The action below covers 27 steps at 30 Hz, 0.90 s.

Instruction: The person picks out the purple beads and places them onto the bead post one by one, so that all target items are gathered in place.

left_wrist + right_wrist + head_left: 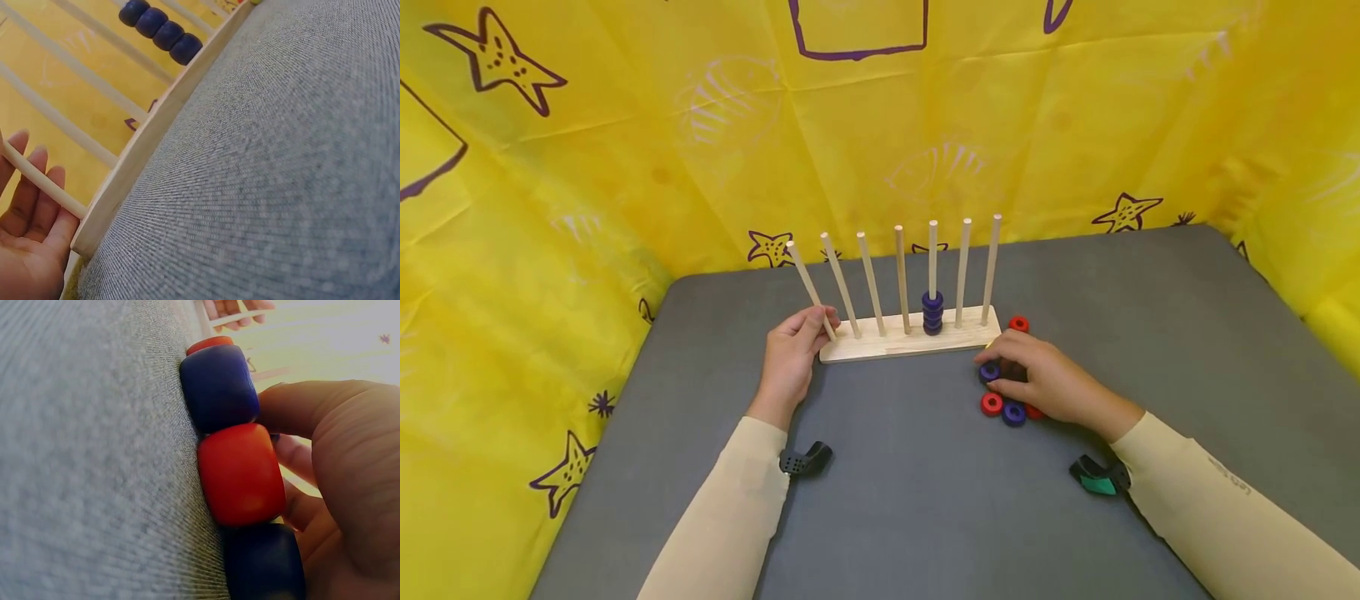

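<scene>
The person's left grip (792, 350) is closed about the lower part of the end peg (807, 282), thumb on the near side and fingers behind it. That peg stands at one end of a pale wooden base (880, 345), which stretches from the left grip toward the right one and carries seven pegs in a row. Counting away from the left grip, the fifth peg (933, 258) bears a stack of four dark blue rings (932, 314) at its foot.

The right grip (1048, 375) pinches a blue ring (989, 372) between thumb and fingers, low over the grey tabletop (895, 500) and just in front of the base's far end from the left grip. Just below the right grip's thumb lie a red ring (992, 404) and a second blue ring (1014, 413) side by side; next to them, a second red ring (1035, 412) is partly covered by the same grip. The right wrist view shows a third blue ring (265, 562) beside that one, under the palm. Beyond the right grip's knuckles, close to the base's corner, lies another red ring (1018, 323).

Behind each grip comes a cream sleeve (730, 500) with a black wrist mount (805, 460). Past both grips, behind the base, hangs a yellow cloth (850, 150) with outlined starfish.
</scene>
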### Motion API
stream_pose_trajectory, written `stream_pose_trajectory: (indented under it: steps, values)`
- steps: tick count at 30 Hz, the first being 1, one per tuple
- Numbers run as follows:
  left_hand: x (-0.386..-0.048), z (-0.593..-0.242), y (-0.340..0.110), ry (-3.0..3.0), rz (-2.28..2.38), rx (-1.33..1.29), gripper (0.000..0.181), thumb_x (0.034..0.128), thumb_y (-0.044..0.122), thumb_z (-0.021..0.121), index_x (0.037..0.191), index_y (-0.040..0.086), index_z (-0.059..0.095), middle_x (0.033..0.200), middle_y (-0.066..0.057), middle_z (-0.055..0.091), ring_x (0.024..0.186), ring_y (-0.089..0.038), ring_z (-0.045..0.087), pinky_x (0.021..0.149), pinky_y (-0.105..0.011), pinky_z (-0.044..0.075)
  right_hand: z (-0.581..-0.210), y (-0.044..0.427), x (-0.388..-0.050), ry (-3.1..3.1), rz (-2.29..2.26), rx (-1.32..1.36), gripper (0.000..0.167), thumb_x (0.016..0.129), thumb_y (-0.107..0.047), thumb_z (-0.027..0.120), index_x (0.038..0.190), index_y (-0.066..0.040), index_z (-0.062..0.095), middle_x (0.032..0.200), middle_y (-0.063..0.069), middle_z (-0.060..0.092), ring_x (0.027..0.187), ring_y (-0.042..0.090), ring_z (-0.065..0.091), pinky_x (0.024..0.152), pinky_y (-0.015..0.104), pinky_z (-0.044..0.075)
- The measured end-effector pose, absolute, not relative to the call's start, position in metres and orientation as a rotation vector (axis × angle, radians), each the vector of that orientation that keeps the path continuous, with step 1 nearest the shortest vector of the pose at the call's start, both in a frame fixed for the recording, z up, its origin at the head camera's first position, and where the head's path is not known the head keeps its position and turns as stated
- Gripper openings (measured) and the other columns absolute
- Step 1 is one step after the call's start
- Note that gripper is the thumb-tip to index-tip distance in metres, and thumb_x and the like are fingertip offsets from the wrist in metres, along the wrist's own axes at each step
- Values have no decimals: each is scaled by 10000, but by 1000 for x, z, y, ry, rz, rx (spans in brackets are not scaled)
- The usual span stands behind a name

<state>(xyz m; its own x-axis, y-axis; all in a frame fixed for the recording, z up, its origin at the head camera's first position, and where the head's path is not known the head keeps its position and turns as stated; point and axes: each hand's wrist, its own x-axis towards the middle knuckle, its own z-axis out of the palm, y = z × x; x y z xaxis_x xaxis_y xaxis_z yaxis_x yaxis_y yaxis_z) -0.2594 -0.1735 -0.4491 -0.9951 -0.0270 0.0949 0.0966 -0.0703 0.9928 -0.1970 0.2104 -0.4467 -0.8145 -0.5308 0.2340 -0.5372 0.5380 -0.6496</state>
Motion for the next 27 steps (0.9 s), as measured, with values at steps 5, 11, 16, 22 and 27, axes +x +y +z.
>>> stream_pose_trajectory:
  steps: [5, 11, 16, 22, 27]
  values:
    - [-259, -450, -172, -2029, -2261, -89, 406, 1111, 243, 670, 1223, -143, 718, 1106, -200, 725, 1145, -316, 698, 1041, -423, 551, -447, 211, -196, -2700, 1178, 951, 351, 919, 11, 872, 1242, -73, 766, 1171, -37, 643, 942, 166, 587, 815, 358, 548]
    - [-261, -451, -172, -2030, -2215, -93, 405, 1101, 230, 693, 1225, -154, 726, 1061, -181, 742, 1109, -298, 710, 1026, -414, 564, -446, 210, -197, -2654, 1158, 929, 341, 898, 32, 884, 1202, -73, 773, 1152, -45, 638, 923, 149, 579, 781, 334, 550]
    - [-260, -452, -173, -2036, -2205, -89, 390, 1090, 237, 715, 1224, -128, 744, 1083, -191, 750, 1097, -292, 714, 1025, -407, 567, -447, 209, -196, -2607, 1148, 931, 345, 883, 57, 887, 1182, -68, 768, 1143, -29, 654, 896, 149, 588, 753, 319, 546]
    - [-260, -452, -175, -2049, -2213, -100, 372, 1096, 238, 712, 1233, -105, 750, 1123, -215, 742, 1111, -295, 717, 1036, -414, 562, -447, 209, -196, -2575, 1153, 934, 368, 866, 81, 893, 1179, -63, 762, 1145, -37, 666, 906, 148, 617, 761, 317, 562]
    - [-262, -450, -174, -2028, -2249, -131, 404, 1103, 226, 700, 1258, -146, 708, 1137, -212, 735, 1121, -305, 715, 1056, -434, 548, -445, 210, -197, -2573, 1162, 910, 373, 867, 85, 890, 1180, -66, 757, 1145, -52, 674, 930, 147, 622, 786, 310, 562]
